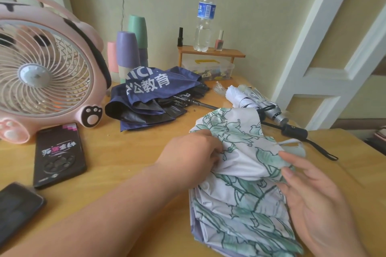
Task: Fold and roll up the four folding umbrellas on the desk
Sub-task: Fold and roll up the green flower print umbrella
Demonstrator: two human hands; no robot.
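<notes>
The left hand (194, 156) had its fingers (211, 140) pinched into a fold of the floral umbrella (242, 194), while the right hand (315, 200) lay loose and unclenched against the cloth's other side, thumb (289, 158) touching the fabric near the strap (292, 144). Between both hands the umbrella sprawled unrolled on the desk (129, 152); beyond the fingertips lay the navy umbrella (152, 94), loose and open-folded, and to its right two rolled pale umbrellas (254, 100), with the fan (43, 64) and two phones (58, 152) far left of the left hand.
</notes>
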